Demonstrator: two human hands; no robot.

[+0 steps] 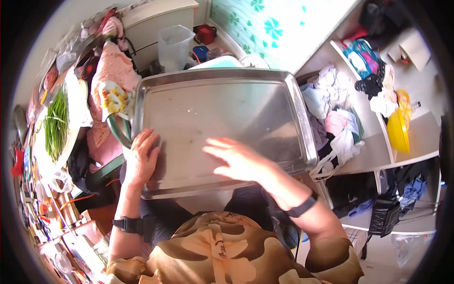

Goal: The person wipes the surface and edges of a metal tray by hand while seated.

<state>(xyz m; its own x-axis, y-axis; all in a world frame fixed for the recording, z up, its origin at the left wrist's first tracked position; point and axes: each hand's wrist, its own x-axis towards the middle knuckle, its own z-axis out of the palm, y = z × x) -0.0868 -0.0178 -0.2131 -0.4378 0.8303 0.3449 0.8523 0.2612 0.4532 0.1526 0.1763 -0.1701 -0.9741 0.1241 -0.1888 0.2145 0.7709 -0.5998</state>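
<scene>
A large rectangular metal tray (222, 118) with a raised rim lies in front of my body, above my lap. My left hand (143, 156) rests over its left edge, thumb and fingers slightly bent and apart on the near left corner area. Over the middle of the tray is my right hand (234, 158), open with its fingers stretched out toward the left. Whether its palm touches the metal, I cannot tell. Small bright specks show on the tray's surface. Neither hand has anything else in it.
At the left, green chives (56, 123) lie on a cluttered surface beside pink cloth (111, 71). A clear plastic bin (175, 47) stands behind the tray. Shelves at the right hold piled clothes (333, 99), a yellow bowl-like item (398, 132) and a black bag (382, 215).
</scene>
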